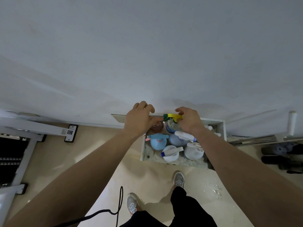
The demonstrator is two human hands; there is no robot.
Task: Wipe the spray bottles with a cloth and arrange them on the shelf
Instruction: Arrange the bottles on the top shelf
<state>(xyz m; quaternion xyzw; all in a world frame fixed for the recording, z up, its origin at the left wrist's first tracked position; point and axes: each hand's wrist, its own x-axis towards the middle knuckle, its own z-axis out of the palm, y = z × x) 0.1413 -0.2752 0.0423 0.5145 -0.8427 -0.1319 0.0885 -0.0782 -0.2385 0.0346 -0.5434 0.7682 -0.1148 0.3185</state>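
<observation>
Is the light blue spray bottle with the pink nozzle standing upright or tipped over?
Upright. The light blue bottle stands on the shelf, its trigger head on top and round shoulders seen from above, like its neighbours.

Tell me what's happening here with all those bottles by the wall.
A person stands over a low white shelf tray against the wall, both bare arms reaching down. The right hand rests on the bottle with the yellow and green trigger head; whether it grips it is unclear. The left hand sits over a brownish bottle beside it. Four more spray bottles, including a light blue bottle with a pink-tipped trigger, stand upright in the tray. No cloth is visible.
</observation>
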